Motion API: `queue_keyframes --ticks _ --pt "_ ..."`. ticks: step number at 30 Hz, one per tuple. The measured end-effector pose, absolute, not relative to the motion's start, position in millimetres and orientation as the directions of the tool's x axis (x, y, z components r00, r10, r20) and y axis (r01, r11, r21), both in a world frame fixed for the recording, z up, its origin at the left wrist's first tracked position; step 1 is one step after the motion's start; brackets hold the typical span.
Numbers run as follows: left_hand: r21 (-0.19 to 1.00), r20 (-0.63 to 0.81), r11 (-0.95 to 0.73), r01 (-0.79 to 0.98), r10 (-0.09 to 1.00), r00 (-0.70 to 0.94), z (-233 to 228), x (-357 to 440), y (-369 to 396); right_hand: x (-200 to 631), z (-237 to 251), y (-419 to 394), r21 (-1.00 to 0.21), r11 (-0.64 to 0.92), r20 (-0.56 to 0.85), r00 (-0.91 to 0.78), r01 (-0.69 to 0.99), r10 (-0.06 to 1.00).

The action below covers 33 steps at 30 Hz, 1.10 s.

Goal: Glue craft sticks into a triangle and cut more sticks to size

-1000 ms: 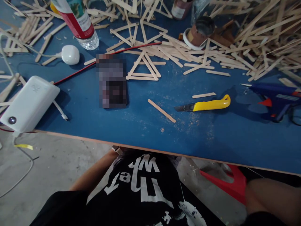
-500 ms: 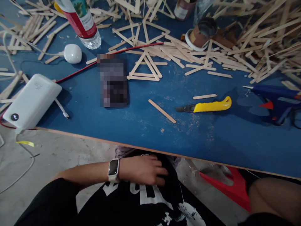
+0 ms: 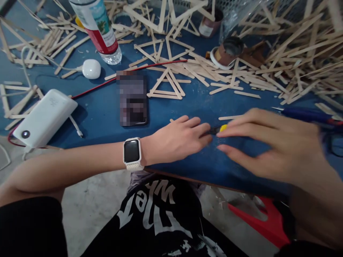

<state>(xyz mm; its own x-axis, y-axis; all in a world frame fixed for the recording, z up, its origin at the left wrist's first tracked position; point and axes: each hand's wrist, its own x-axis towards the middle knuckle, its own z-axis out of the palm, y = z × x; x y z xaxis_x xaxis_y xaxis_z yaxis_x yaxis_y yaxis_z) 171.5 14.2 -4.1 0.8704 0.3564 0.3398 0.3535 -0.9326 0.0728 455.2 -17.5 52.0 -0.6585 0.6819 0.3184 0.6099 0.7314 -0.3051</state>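
Near the front edge of the blue surface [image 3: 102, 117], both hands have come up from below, where half a second ago only the left one showed, resting on the black shirt, and a second ago neither was over the work. The left hand [image 3: 175, 139] now lies palm down with its fingers stretched toward 3 o'clock, covering the spot where the loose wooden stick lay; only the stick's far tip [image 3: 171, 120] peeks out at the hand's 11 o'clock, and I cannot tell whether the grip has closed on it or simply rests flat. The right hand [image 3: 270, 142], blurred with motion, reaches toward 9 o'clock with fingers spread wide, its grip unclosed and holding nothing, over the yellow utility knife [image 3: 223, 127], of which just a sliver of handle and dark blade shows between the 2 hands. So the knife and stick sit where they were, now being reached for at once, which reads as cutting work about to resume. At 3 o'clock the blue glue gun [image 3: 308, 116] lies partly hidden behind the right hand; at 10 o'clock sit the phone [image 3: 132, 98] and white power bank [image 3: 45, 117], with heaped sticks [image 3: 294, 64] at 1 o'clock.
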Motion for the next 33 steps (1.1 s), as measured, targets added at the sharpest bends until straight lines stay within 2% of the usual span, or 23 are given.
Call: queue_keyframes --ticks 2,4,8,12,15,19,22,25,26,29,32,33 --pt "0.063 0.371 -0.93 0.362 0.359 0.857 -10.7 171.3 21.3 449.2 39.7 -1.9 -0.297 0.772 0.297 -0.714 0.562 0.634" --pt "0.092 0.369 -0.927 0.364 0.371 0.852 -14.5 169.5 24.2 447.3 25.9 6.3 -0.317 0.757 0.251 -0.719 0.571 0.648" --pt "0.223 0.281 -0.9 0.375 0.428 0.859 -17.6 162.1 26.4 449.2 5.1 4.5 -0.403 0.727 0.195 -0.724 0.556 0.662" --pt "0.32 0.252 -0.886 0.336 0.421 0.871 -20.5 156.0 30.7 447.8 -5.9 1.9 -0.431 0.725 0.181 -0.736 0.537 0.653" --pt "0.355 0.291 -0.871 0.339 0.448 0.845 -21.8 154.0 34.2 445.6 -7.3 2.5 -0.415 0.73 0.184 -0.736 0.543 0.651" --pt "0.378 0.427 -0.841 0.387 0.529 0.734 -21.1 152.5 39.9 445.9 -4.3 1.0 -0.399 0.736 0.184 -0.738 0.547 0.649" --pt "0.299 0.526 -0.841 0.452 0.54 0.657 -18.8 150.6 43.4 445.4 -6.5 -2.0 -0.369 0.742 0.216 -0.725 0.56 0.654" --pt "0.17 0.634 -0.898 0.406 0.415 0.653 -11.5 149.2 37.9 443.0 -12.5 -4.8 -0.317 0.749 0.272 -0.701 0.581 0.659" --pt "0.136 0.651 -0.934 0.329 0.335 0.681 -7.8 149.6 32.1 442.0 -14.2 -5.3 -0.308 0.754 0.285 -0.7 0.58 0.655" --pt "0.055 0.65 -0.997 -0.052 -0.004 0.76 1.9 155.5 1.0 439.9 -16.1 -5.2 -0.315 0.766 0.308 -0.703 0.561 0.641" --pt "0.156 0.583 -0.925 -0.347 -0.197 0.788 -4.6 165.9 -44.0 438.4 -14.5 -3.4 -0.322 0.765 0.373 -0.668 0.558 0.644" --pt "0.217 0.512 -0.908 -0.358 -0.206 0.834 -12.0 168.8 -58.6 438.1 -13.8 -2.9 -0.319 0.767 0.394 -0.658 0.557 0.642"
